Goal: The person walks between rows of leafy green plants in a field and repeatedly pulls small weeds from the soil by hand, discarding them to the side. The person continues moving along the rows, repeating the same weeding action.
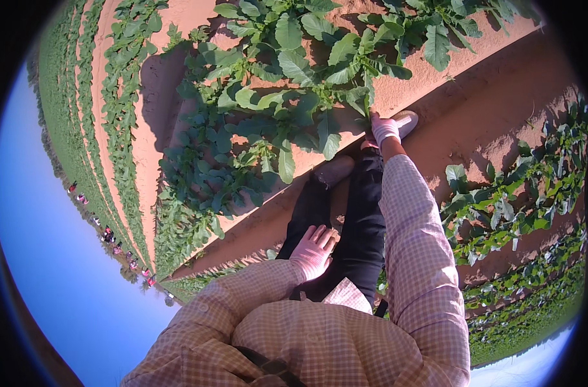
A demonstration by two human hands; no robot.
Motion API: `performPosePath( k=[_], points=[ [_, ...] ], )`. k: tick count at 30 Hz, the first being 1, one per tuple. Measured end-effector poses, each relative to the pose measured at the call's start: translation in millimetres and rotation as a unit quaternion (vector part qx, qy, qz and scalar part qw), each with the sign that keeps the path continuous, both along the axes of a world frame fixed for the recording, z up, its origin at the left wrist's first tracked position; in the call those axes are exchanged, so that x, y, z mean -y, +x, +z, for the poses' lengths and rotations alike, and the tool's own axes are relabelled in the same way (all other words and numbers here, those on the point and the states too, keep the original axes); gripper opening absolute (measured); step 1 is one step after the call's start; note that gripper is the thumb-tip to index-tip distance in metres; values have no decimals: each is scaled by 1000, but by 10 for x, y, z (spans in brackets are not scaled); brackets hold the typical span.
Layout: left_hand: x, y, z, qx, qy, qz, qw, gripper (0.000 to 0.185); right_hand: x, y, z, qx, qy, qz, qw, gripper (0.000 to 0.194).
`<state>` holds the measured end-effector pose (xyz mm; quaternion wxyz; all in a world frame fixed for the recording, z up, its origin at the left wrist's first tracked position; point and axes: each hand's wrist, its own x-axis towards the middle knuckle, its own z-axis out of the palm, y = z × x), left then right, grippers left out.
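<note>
My right hand (385,126), in a pale glove with bare fingertips, reaches down to the edge of a raised soil bed. Its fingers are closed at the tip of a narrow green leaf (367,96), which hangs from a leafy crop plant (340,92). Part of the grip is hidden behind the hand. My left hand (313,252), gloved alike, rests flat and empty on my dark trousers (359,213), palm down with the fingers extended. Lobed green leaves (286,162) spread over the bed just ahead of my feet.
My shoes (335,170) stand in a sandy furrow (473,96) beside the bed. Another crop row (507,208) runs along the right. Long planted rows (122,96) stretch away at the left, with several distant people (109,235) near the field's far edge.
</note>
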<state>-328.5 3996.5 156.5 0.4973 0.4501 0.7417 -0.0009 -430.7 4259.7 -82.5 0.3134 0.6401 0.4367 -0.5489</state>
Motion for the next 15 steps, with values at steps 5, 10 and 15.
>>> performPosePath(
  k=[5,10,15],
  points=[
    [-50,41,-37,24,-13,2,1000,53,-26,209,-426,-11,-65,-17,998,49],
    [-43,75,-47,27,-30,10,999,52,76,147,-367,-66,-85,-13,994,30],
    [-126,39,-65,39,-24,-4,999,51,40,371,-506,-167,-43,56,983,27]
  ],
)
